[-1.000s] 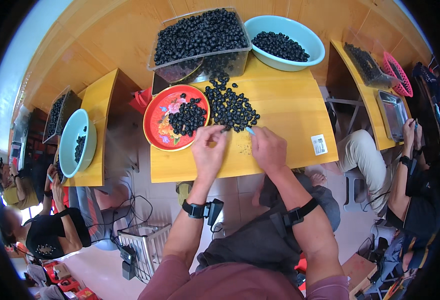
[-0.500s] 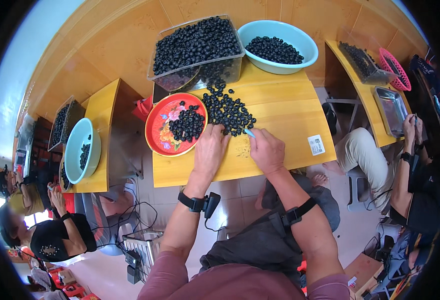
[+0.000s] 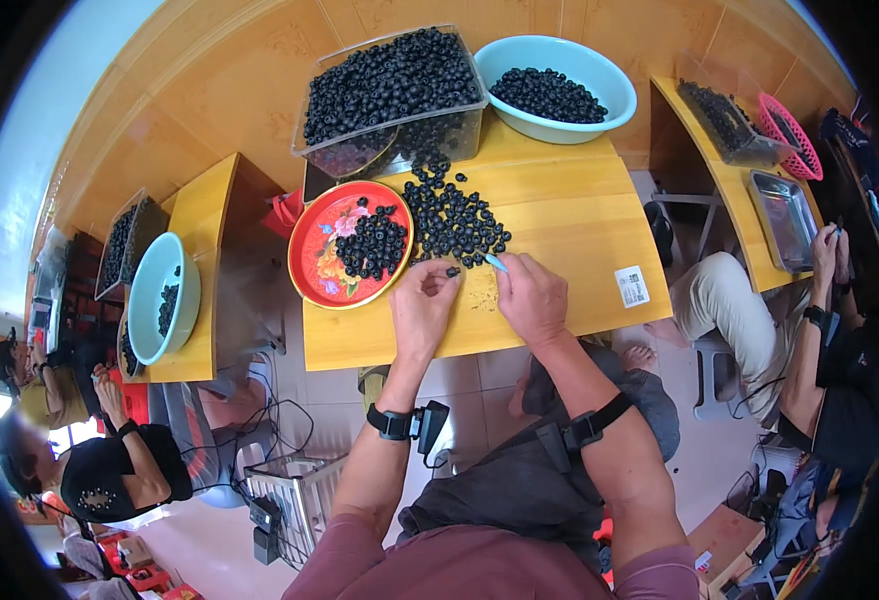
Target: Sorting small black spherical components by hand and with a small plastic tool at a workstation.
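Observation:
My left hand [image 3: 424, 312] pinches one small round black bead [image 3: 453, 271] between thumb and fingertips, just off the table's near part. My right hand [image 3: 535, 300] is closed round a slim light-blue tool [image 3: 497, 263], whose working end is too small to make out. A loose pile of black beads [image 3: 457, 222] lies on the yellow table [image 3: 570, 210] in front of both hands. To the left of the pile sits a round red tray [image 3: 310, 245] with a flower print, holding more black beads [image 3: 372, 245].
A clear plastic bin [image 3: 460, 135] heaped with black beads stands at the back, beside a light-blue basin [image 3: 550, 128] of beads. Dark crumbs [image 3: 482, 297] lie near my hands. People work at tables on the left [image 3: 195, 290] and right [image 3: 750, 235].
My left hand has drawn back a little from the pile's edge and turned, with a bead now showing in its fingertips. My right hand stays almost in place with the tool.

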{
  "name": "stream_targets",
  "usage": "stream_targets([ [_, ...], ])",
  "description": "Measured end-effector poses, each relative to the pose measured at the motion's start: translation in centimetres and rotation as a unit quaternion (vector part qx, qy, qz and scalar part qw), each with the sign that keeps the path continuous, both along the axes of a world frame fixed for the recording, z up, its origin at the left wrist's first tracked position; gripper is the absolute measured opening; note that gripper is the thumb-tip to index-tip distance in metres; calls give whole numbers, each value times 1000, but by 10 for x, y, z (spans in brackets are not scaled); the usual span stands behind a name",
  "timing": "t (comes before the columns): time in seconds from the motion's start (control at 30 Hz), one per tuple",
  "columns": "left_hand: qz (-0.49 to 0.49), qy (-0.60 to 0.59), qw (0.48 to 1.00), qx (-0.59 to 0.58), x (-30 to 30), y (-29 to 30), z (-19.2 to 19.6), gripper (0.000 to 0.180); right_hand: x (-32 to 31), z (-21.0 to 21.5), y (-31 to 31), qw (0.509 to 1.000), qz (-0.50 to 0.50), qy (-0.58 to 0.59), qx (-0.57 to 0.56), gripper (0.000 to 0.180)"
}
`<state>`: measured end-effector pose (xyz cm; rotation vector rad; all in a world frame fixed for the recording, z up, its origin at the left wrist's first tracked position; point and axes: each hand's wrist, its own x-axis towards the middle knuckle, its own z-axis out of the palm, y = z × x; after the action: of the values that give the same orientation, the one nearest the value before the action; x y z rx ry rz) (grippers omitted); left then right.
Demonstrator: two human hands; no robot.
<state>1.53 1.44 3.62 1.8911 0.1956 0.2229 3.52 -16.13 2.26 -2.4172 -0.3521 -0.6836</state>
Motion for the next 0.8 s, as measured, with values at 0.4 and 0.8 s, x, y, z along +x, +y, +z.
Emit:
stream_targets([
  [0.4, 3, -89, 994, -62, 0, -10, -19, 26, -4, 5, 3, 999, 35, -22, -31, 9],
  [0.8, -7, -83, 995, -48, 1, -11, -21, 30, -5, 3, 3, 989, 93, -55, -105, 11],
])
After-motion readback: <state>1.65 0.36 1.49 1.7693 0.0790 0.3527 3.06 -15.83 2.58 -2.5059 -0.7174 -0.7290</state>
